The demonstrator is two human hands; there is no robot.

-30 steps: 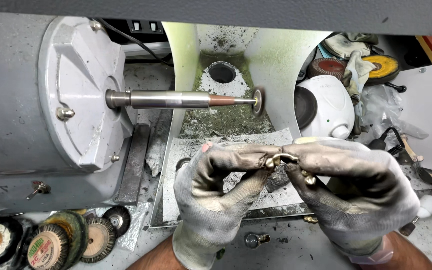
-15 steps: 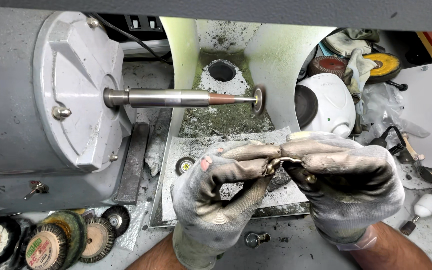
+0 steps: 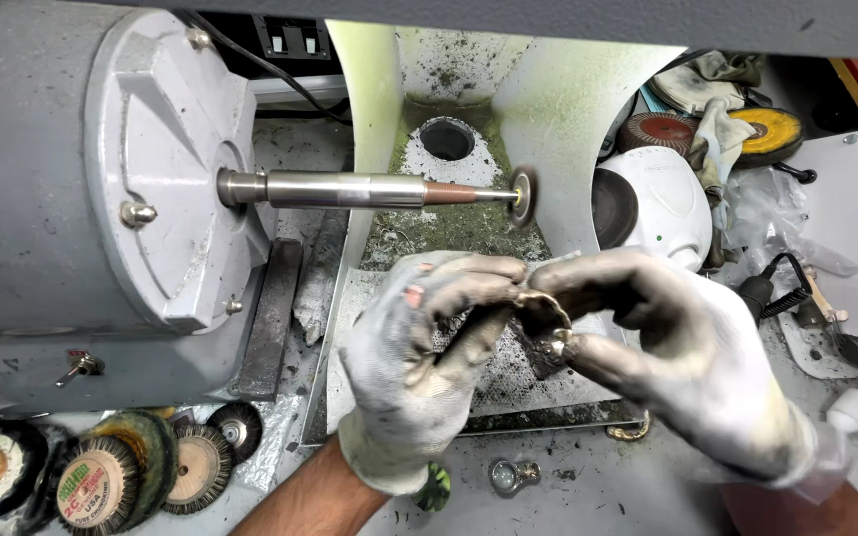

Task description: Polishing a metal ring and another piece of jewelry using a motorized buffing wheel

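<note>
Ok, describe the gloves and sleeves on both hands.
Both the left hand and right hand wear pale grey knit work gloves, heavily smudged with dark grime and yellowish stains. The left glove's fingertip is worn through. No sleeves: the forearms are bare past the cuffs.

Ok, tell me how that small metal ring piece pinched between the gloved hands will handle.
The metal ring piece looks thin and rigid, so probably stiff and light. Both the left hand and right hand pinch it with fingertips, suggesting it is small enough to slip from grimy gloves. Being curved, it would likely roll or bounce if dropped onto the grille tray.
</note>
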